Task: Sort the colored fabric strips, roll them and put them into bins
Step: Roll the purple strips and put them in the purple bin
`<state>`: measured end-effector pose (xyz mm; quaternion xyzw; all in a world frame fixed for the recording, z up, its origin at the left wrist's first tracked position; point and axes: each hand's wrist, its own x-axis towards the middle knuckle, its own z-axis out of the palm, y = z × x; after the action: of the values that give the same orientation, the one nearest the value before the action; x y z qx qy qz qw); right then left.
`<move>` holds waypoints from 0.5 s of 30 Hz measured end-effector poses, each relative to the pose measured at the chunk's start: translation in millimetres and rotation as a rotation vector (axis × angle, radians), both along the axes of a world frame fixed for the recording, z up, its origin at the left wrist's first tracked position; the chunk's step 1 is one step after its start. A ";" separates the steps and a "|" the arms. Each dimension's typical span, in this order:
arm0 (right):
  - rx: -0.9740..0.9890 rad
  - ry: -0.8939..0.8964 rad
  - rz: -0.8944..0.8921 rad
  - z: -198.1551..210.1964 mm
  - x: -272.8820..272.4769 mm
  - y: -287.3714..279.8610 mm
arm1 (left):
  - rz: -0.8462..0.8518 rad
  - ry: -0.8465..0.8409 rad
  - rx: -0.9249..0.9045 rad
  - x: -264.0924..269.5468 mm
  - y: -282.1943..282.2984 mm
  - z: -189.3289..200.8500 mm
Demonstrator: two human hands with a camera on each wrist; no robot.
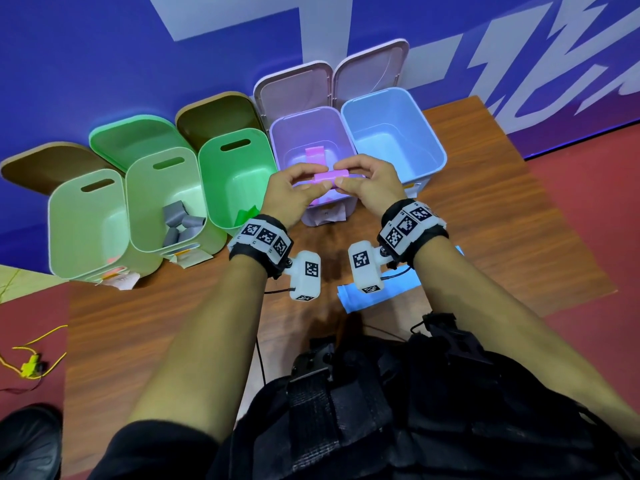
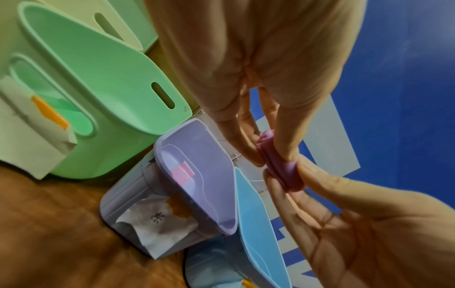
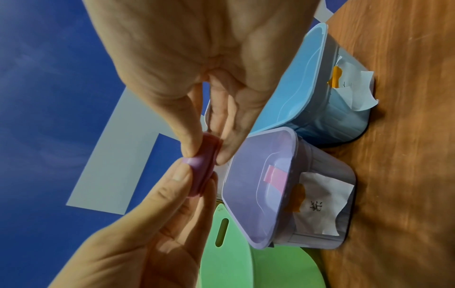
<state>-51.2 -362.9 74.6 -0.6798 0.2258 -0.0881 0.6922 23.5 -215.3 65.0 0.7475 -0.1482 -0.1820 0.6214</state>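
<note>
Both my hands hold a purple fabric roll in the air just above the purple bin. My left hand pinches its left end between thumb and fingers, and my right hand pinches its right end. The left wrist view shows the roll squeezed between my left fingertips and the right hand's. In the right wrist view the roll sits beside the purple bin. Another purple strip lies in that bin. A blue strip lies on the table under my right wrist.
Five open bins stand in a row along the blue wall: three green ones at left, then purple, then the blue bin. Grey rolls fill the second bin and a green strip lies in the third. Paper labels hang on the bin fronts.
</note>
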 end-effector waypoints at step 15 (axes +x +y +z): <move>-0.005 0.161 0.043 -27.1 35.6 -14.4 | -0.006 0.216 0.095 30.6 -11.8 -42.1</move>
<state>-15.6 -377.3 47.5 -0.6910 0.2658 -0.0186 0.6720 54.2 -227.1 22.9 0.7515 -0.0739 -0.2701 0.5973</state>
